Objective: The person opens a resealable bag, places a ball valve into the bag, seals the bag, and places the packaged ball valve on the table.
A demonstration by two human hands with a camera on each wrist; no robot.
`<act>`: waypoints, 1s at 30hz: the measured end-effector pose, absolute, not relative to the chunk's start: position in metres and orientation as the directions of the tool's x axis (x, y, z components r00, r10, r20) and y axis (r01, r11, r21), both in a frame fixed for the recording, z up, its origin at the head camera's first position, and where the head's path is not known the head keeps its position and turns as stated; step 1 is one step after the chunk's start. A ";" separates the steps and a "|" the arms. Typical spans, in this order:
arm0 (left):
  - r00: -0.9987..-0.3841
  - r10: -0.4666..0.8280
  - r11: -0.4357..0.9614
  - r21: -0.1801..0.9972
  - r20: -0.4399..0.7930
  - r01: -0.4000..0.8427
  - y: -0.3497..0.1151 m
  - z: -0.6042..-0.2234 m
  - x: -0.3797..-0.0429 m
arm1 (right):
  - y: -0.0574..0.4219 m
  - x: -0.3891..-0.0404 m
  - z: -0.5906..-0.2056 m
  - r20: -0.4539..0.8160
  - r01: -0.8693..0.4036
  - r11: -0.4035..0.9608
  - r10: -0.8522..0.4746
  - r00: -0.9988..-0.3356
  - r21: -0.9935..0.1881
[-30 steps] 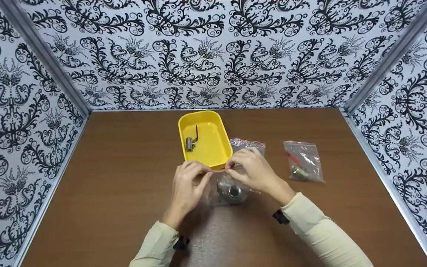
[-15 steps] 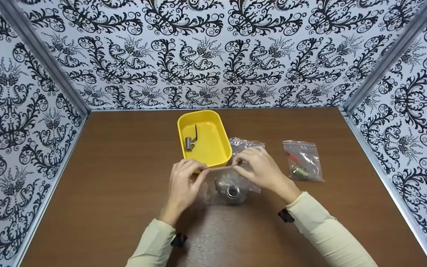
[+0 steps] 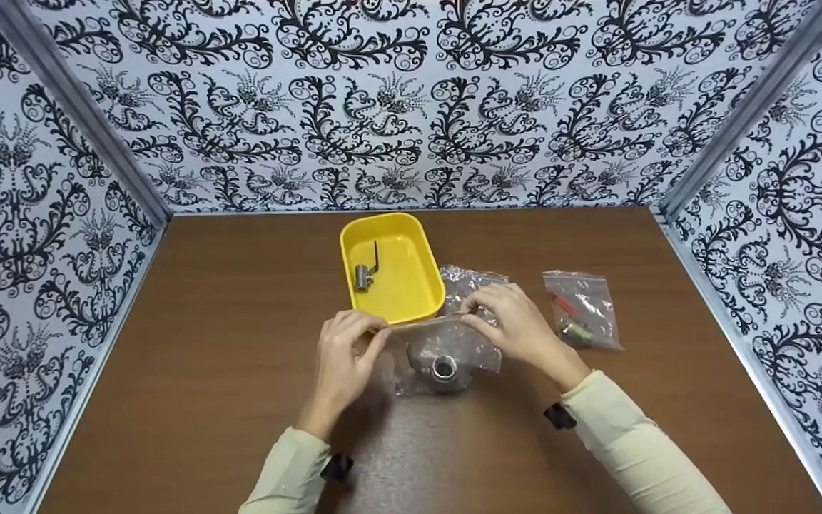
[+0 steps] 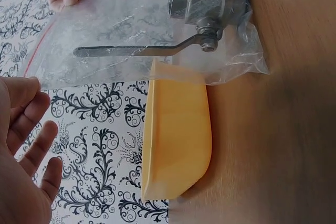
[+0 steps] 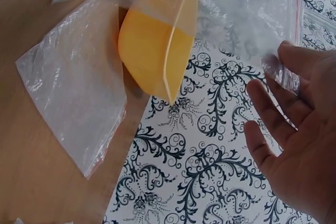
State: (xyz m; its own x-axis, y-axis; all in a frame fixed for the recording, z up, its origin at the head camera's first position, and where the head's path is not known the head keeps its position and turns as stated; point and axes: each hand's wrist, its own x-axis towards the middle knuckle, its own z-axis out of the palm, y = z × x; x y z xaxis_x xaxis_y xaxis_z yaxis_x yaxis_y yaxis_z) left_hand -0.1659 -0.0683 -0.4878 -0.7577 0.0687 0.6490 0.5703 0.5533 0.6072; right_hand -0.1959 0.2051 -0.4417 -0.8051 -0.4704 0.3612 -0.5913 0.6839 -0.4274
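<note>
My left hand [image 3: 343, 364] and right hand [image 3: 518, 325] each pinch one end of the top edge of a clear zip bag [image 4: 115, 14], between thumb and fingertips. Inside the bag, near its bottom, lies a metal ball valve [image 4: 210, 1] with a long flat lever [image 4: 136, 51]. In the head view one round end of this valve faces the camera. The left wrist view shows the bag held upright, its bottom at the table and its red zip line near my left thumb. Just beyond the hands stands a yellow tray [image 3: 400, 275].
Another ball valve [image 3: 363, 277] with a dark lever lies at the tray's left side. A second clear bag [image 5: 79, 77] lies beside the tray, partly behind my right hand. Farther right is a zip bag [image 3: 586, 310] with a red and brass-coloured item. Patterned walls enclose the brown table [image 3: 240, 343].
My hands have moved apart, left hand leftward and right hand rightward. The bag's top edge now stretches straight between them. The valve stays at the bottom of the bag.
</note>
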 end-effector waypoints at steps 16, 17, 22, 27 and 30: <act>-0.756 0.019 0.529 0.635 0.655 0.564 -0.068 -0.494 -0.162 | 0.218 -0.195 -0.460 0.234 -0.432 0.583 -0.386 -0.893 -0.688; -0.762 0.012 0.527 0.643 0.648 0.556 -0.068 -0.494 -0.162 | 0.218 -0.194 -0.467 0.194 -0.407 0.551 -0.404 -0.894 -0.729; -0.800 -0.013 0.507 0.694 0.599 0.511 -0.069 -0.495 -0.160 | 0.209 -0.188 -0.512 0.035 -0.272 0.416 -0.494 -0.869 -0.868; -0.812 -0.021 0.495 0.712 0.583 0.498 -0.069 -0.495 -0.160 | 0.192 -0.176 -0.516 0.019 -0.202 0.343 -0.469 -0.883 -0.917; -0.806 -0.029 0.487 0.712 0.591 0.505 -0.069 -0.497 -0.161 | 0.185 -0.170 -0.509 0.026 -0.181 0.343 -0.411 -0.911 -0.922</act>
